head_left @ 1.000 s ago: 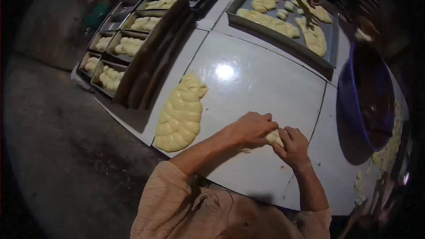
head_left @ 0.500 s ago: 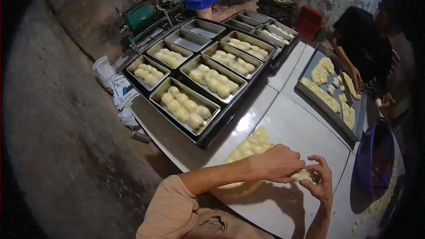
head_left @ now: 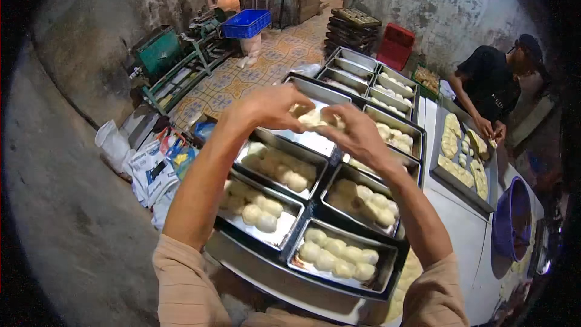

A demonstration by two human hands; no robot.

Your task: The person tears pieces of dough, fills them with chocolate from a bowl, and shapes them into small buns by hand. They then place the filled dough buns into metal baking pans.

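Both arms reach out over a dark tray of metal loaf tins. My left hand and my right hand are closed, fingertips facing, on a small pale piece of dough between them. Under them lies a bare-bottomed loaf tin. Nearer me, loaf tins hold rows of round dough balls, among them the front tin, the left tin and the middle tin. A larger slab of dough shows partly behind my right sleeve.
A co-worker handles dough at a grey tray on the right. Beside it stands a purple basin. Farther off are a blue crate, a green machine, a red crate and stacked dark trays. White sacks lie left.
My hands have moved from the white table, beside the dough slab, up and left over the loaf tins, carrying the dough piece. The view has shifted toward the tins.
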